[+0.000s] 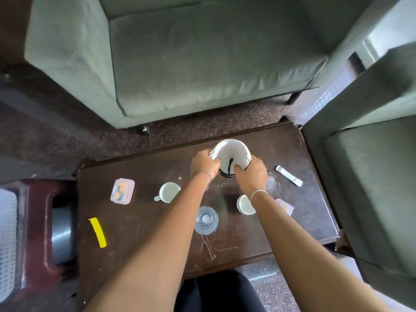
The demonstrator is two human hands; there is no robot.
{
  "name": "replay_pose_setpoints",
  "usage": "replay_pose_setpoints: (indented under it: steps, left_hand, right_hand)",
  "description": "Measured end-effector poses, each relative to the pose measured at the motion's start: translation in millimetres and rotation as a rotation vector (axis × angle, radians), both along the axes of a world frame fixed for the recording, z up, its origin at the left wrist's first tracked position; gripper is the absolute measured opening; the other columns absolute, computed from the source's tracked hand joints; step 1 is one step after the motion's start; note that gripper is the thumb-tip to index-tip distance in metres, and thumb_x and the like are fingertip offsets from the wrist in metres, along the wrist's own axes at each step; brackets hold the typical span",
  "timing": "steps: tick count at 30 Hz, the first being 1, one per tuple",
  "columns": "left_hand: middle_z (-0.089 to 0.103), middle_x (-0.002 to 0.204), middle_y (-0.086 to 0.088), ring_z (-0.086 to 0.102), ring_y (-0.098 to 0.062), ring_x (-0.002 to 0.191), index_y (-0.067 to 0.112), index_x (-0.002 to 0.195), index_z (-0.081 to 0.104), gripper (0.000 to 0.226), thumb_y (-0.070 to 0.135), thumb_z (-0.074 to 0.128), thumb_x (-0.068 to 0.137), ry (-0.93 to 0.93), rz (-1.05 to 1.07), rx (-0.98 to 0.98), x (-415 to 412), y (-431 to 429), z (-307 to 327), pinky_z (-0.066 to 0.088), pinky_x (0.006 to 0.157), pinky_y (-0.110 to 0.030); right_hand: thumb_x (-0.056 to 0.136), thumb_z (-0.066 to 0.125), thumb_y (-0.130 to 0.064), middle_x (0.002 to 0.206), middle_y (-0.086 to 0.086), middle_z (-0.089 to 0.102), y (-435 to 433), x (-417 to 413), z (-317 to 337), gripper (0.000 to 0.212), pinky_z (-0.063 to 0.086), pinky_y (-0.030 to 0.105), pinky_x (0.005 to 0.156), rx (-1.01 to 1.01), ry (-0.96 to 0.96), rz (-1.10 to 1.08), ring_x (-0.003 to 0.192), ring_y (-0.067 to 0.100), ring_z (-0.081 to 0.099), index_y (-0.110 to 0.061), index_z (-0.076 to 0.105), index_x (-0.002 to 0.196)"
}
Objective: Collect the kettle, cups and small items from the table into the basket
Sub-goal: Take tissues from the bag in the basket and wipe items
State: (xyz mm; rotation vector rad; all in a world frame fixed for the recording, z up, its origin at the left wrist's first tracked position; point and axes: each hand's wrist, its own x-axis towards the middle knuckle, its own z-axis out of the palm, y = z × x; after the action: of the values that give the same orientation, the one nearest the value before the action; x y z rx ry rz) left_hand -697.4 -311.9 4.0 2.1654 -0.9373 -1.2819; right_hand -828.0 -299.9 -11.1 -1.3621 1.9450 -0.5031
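Near edge has a glass (206, 220) and 2 fragile-looking cups (168, 192) (245, 204), further back left hand (204, 164) and right hand (251, 175) both clasping the white kettle (230, 155) on the table (139, 221), probably heavyish, slick, better gripped low

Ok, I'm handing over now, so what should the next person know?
Left hand and right hand: both grip the white kettle, which is at the table's far edge.
On the table: two white cups, a clear glass, two small plastic boxes, a white sachet, a yellow strip.
Done: nothing visibly collected.
Left: everything; the basket isn't clearly in view.
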Motion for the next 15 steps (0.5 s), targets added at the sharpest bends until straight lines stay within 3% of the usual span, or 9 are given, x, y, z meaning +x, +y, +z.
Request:
replay_pose_setpoints:
  steps: [3, 6, 11, 15]
  left_hand:
    - [0.069, 0.09, -0.008, 0.072, -0.03, 0.076, 0.024, 0.088, 0.063, 0.017, 0.01, 0.06, 0.078, 0.055, -0.012, -0.029, -22.5, -6.9, 18.8, 0.062, 0.068, -0.04]
    - [0.065, 0.093, -0.006, 0.071, -0.03, 0.082, 0.018, 0.102, 0.066, 0.027, 0.006, 0.064, 0.078, 0.134, -0.01, -0.034, -48.3, -16.1, 27.5, 0.062, 0.069, -0.041]
    - [0.064, 0.09, -0.007, 0.066, -0.016, 0.067, 0.02, 0.092, 0.058, 0.028, 0.001, 0.07, 0.077, 0.24, -0.041, -0.023, -91.7, -38.3, 26.6, 0.061, 0.068, -0.032]
    - [0.07, 0.093, -0.009, 0.07, -0.027, 0.088, 0.024, 0.078, 0.059, 0.027, 0.001, 0.072, 0.072, 0.193, -0.088, 0.002, -120.3, -60.8, 12.3, 0.06, 0.081, -0.041]
  right_hand:
    - [0.082, 0.064, -0.019, 0.096, 0.007, 0.056, -5.2, -20.5, 17.1, 0.024, 0.034, 0.026, 0.077, -0.028, 0.031, -0.062, 0.095, 0.03, 0.056, -0.009, 0.065, 0.104]
    - [0.083, 0.062, -0.018, 0.094, 0.004, 0.049, -13.7, -45.6, 28.7, 0.021, 0.035, 0.026, 0.075, -0.036, 0.018, -0.114, 0.094, 0.031, 0.056, -0.01, 0.064, 0.102]
    - [0.081, 0.062, -0.018, 0.099, 0.01, 0.063, -40.3, -92.6, 32.9, 0.022, 0.044, 0.033, 0.082, -0.025, 0.022, -0.126, 0.099, 0.031, 0.058, -0.012, 0.066, 0.102]
    - [0.08, 0.061, -0.014, 0.106, 0.013, 0.067, -65.4, -127.6, 20.2, 0.027, 0.045, 0.032, 0.08, 0.024, 0.01, -0.108, 0.101, 0.032, 0.06, -0.012, 0.066, 0.107]
